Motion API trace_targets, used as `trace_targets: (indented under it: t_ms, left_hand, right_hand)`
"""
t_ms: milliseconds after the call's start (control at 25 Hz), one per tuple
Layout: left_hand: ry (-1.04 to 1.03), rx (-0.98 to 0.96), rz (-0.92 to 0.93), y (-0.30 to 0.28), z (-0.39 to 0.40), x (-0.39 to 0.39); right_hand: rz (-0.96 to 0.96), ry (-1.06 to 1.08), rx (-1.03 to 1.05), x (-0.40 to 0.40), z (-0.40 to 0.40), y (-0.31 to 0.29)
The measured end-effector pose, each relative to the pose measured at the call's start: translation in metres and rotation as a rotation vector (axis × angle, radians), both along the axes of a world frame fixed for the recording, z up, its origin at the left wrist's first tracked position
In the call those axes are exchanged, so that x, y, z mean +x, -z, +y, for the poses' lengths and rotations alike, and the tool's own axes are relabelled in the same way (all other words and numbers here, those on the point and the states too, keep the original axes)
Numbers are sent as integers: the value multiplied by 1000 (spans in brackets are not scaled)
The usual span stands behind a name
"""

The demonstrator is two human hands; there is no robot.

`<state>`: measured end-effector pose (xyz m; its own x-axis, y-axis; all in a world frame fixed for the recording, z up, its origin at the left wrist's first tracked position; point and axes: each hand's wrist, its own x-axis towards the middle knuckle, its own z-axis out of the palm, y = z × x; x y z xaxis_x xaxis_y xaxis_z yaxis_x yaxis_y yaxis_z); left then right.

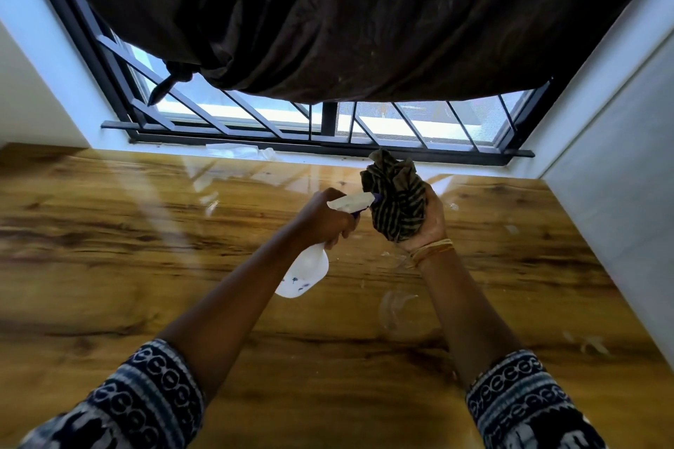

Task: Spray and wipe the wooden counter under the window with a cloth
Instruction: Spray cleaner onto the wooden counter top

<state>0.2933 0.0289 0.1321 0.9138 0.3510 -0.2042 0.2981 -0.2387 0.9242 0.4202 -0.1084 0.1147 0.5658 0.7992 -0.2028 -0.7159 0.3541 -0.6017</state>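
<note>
A glossy wooden counter (146,248) spans the view below a barred window (328,120). My left hand (322,217) grips the neck of a white spray bottle (304,273), whose nozzle points right at the cloth. My right hand (428,219) is held palm-up above the counter and holds a bunched brown striped cloth (395,197). The nozzle tip almost touches the cloth. Both hands hover over the middle of the counter, a little right of centre.
A dark brown curtain (364,11) hangs over the upper window. White walls close the counter in at left (33,95) and right (612,193). A clear plastic scrap (237,150) lies on the sill. Pale smears and specks (397,310) mark the counter at the right.
</note>
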Motion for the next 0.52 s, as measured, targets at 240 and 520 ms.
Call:
trace_targets:
  t_ms: [240, 520]
  left_hand:
    - [33, -42, -9, -3, 3, -7]
    - [56, 17, -8, -4, 4, -10]
  right_hand:
    - [-21, 27, -2, -7, 6, -8]
    - [-8, -2, 5, -4, 5, -7]
